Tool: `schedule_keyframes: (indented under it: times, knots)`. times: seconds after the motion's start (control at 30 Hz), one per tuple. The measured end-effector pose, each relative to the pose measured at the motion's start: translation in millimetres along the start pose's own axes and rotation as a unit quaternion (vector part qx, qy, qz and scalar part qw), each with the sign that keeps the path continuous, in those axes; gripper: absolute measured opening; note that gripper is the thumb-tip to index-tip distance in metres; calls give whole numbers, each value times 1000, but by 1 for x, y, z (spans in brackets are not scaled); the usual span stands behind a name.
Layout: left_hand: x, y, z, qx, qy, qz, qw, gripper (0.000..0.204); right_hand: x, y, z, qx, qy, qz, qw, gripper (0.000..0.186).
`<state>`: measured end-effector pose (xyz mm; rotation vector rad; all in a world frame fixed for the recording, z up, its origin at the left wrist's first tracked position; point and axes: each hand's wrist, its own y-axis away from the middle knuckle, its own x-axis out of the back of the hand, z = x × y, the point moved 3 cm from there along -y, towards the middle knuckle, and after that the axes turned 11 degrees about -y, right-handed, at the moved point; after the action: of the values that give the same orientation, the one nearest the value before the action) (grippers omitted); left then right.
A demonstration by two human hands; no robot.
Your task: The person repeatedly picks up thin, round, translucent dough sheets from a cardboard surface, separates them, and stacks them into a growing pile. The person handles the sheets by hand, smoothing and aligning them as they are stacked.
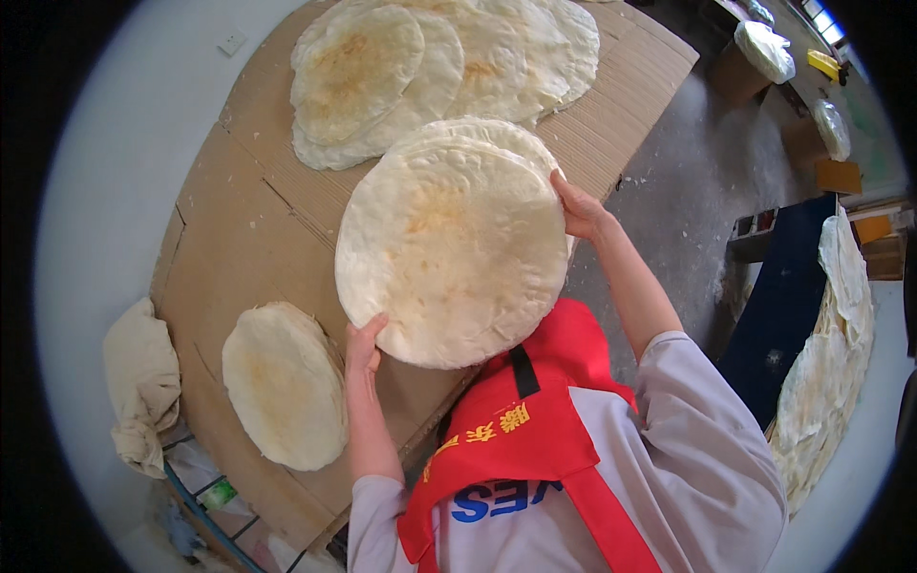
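A stack of large round flatbreads (449,253), pale with light brown patches, is held up in front of me by both hands. My left hand (364,344) grips its near left edge, thumb on top. My right hand (579,206) is closed on its far right edge; some of those fingers are hidden beneath. The lower flatbreads stick out a little past the top one at the far side. On the cardboard, left of my left forearm, lies a smaller-looking pile of flatbreads (285,387). Beyond my hands, several overlapping flatbreads (358,76) are spread at the far end.
A cardboard-covered table (244,229) runs along a white wall (143,143). A bunched beige cloth (141,382) lies at its left edge. At the right, more flatbreads (826,382) rest beside a dark blue cloth (778,306). Plastic-covered containers (764,53) stand on the grey floor (683,181).
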<state>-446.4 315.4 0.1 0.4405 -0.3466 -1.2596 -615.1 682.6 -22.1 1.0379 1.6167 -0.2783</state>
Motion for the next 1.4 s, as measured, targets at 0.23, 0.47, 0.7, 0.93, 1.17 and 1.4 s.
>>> schedule_keyframes:
  times: [0.23, 0.47, 0.7, 0.93, 1.17, 1.4]
  knots:
    - [-3, 7, -1, -20, 17, -10, 1000, 40, -33, -14, -10, 50, 355, 201, 912, 62]
    - [57, 74, 58, -176, 13, 83, 981, 43, -142, -53, 39, 29, 337, 15, 941, 44]
    - [247, 195, 74, -150, 31, 259, 954, 43, -265, -131, 223, -73, 288, -73, 952, 38]
    - [351, 188, -73, -69, 49, 354, 931, 45, -236, -179, 365, -142, 342, -40, 928, 36]
    - [347, 178, -93, -46, 111, 400, 908, 47, -241, -166, 370, -142, 342, -39, 928, 35]
    - [313, 168, -1, -21, -451, 526, 720, 68, -226, -176, 363, -46, 488, -38, 871, 40]
